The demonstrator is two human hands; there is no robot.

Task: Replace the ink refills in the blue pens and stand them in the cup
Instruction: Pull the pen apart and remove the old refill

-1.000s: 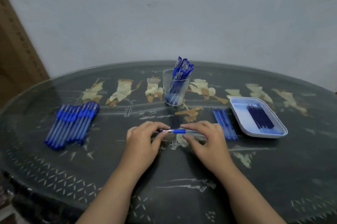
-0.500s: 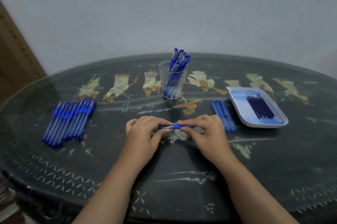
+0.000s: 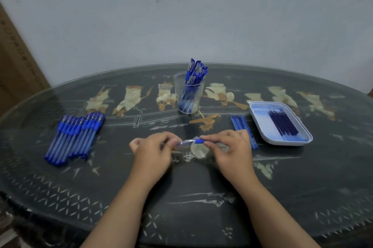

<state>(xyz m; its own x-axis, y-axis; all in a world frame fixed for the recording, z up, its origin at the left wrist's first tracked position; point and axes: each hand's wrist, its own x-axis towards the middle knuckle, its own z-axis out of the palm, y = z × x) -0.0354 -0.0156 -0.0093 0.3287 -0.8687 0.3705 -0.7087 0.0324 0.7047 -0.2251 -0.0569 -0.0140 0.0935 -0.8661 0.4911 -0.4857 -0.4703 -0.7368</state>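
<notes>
**Centre, nr front of table** (image 3: 181, 197): 1 pen (image 3: 192, 142), held level just above the glass top, between 2 hands. L hand (image 3: 153, 153): fingers curled, pinching the clear end. R hand (image 3: 232, 153): thumb + forefinger pinching the blue grip, other fingers curled below. Pen blurred; whether in 1 piece or 2, cannot tell.

**Back centre:** 1 clear cup (image 3: 188, 96), upright. Pens in cup (image 3: 195, 72): approx. 6, caps up, leaning right; exact no. unclear.

**Left:** 1 row of pens (image 3: 74, 136), capped, flat on table, side by side + touching, approx. 10; well apart from both hands.

**Right:** 1 bunch of light-blue refills (image 3: 241, 126), approx. 6, flat on table, near end just beside R hand. Next to these, 1 white tray (image 3: 286, 143), apart from them by a narrow strip of table. In tray: 1 bunch of dark refills (image 3: 282, 123), approx. 8, lying together toward its right side; blue stains on tray floor.

**Behind:** 1 plain pale wall (image 3: 181, 15); 1 brown board (image 3: 16, 66) at far left.
</notes>
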